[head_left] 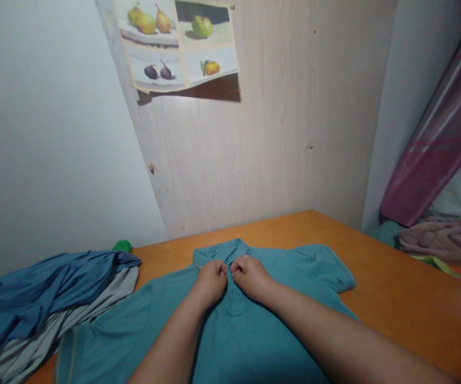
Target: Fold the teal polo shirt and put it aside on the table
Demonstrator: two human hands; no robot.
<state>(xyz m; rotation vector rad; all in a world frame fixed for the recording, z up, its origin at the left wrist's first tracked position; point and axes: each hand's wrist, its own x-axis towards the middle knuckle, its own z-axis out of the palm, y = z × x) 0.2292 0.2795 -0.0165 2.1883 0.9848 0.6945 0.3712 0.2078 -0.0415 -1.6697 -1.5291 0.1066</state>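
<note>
Forearms stretch over a teal shirt spread on the table. Left hand and right hand nearly meet below its collar, curled fingers pinching the placket.

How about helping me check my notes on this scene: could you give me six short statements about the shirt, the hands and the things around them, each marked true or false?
1. The shirt lies on the table. True.
2. The left hand and right hand are at the front of the shirt, just below the collar. True.
3. The two hands are far apart. False: they are close together, side by side.
4. The shirt is long-sleeved. False: its sleeves are short.
5. Blue cloth lies over grey cloth. True.
6. The poster is blank. False: it shows painted fruit.
</note>
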